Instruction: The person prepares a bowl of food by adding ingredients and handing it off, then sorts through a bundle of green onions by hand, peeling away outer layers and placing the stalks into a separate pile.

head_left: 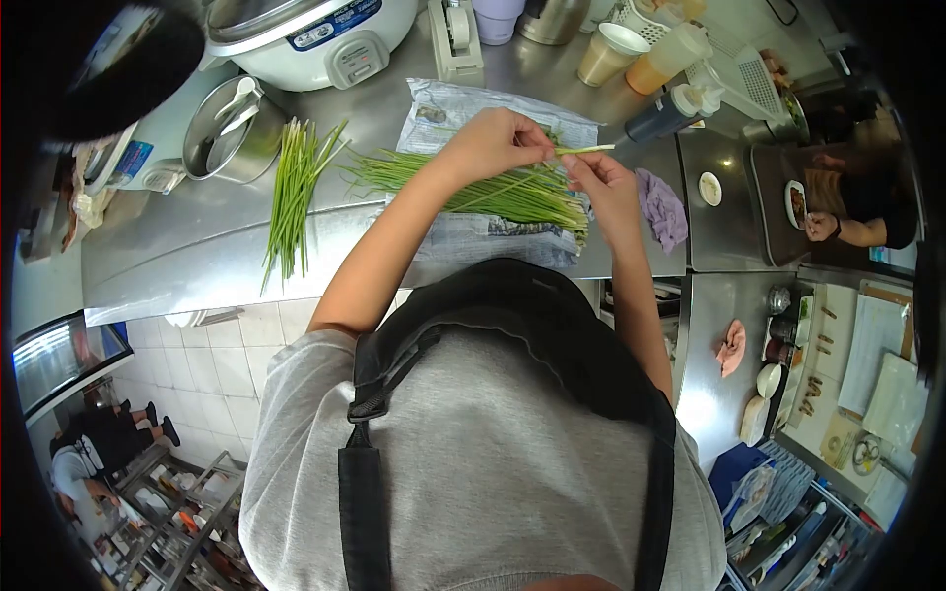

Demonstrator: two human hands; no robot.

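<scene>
Both hands meet above a large bunch of long green chives [512, 195] lying on newspaper [453, 106]. My left hand [501, 140] pinches a thin chive stalk [589, 149] whose pale end points right. The fingertips of my right hand [603, 185] are closed together at the same stalk, just below its pale end. To the left, a smaller pile of chives [296, 192] lies directly on the steel counter [197, 241], apart from the newspaper.
Behind the chives stand a rice cooker [325, 39], a tape dispenser [455, 39] and several sauce bottles [665, 113]. A metal pot [236, 133] with utensils is at the left. Right of the newspaper lies a purple cloth [660, 209]. Another person's hand [820, 226] is at the far right.
</scene>
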